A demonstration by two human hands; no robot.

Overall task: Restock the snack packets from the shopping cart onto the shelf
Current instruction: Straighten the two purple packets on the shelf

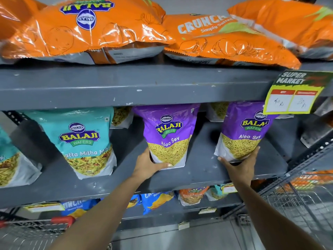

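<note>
Two purple Aloo Sev packets stand upright on the middle grey shelf. My left hand grips the bottom left corner of the left purple packet. My right hand cups the base of the right purple packet. To the left stands a teal Khatta Mitha Mix packet. Part of the shopping cart with a red handle shows at the bottom left.
Large orange Crunchex bags lie on the top shelf. A yellow price tag hangs from the top shelf's edge at right. Blue and orange packets sit on the lower shelf. A wire rack stands at right.
</note>
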